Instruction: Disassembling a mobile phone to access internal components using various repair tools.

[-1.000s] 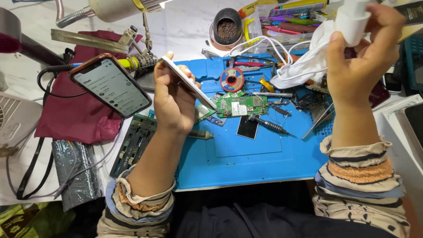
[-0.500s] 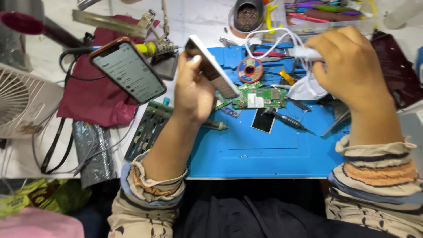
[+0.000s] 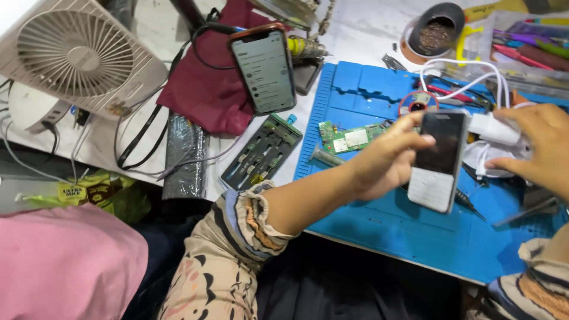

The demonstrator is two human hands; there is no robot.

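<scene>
1. Green-yellow packet [image 3: 89, 192] lies at the table's left edge, below the white fan [image 3: 83, 56].
2. Left hand [image 3: 385, 157] grips keypad phone [image 3: 437, 160] over blue mat [image 3: 379, 237].
3. Right hand [image 3: 539, 148] grasps white bottle [image 3: 495, 128].

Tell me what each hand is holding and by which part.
The left hand holds a small keypad phone by its left edge, screen up. The right hand grips a white charger plug at its rear end.
</scene>
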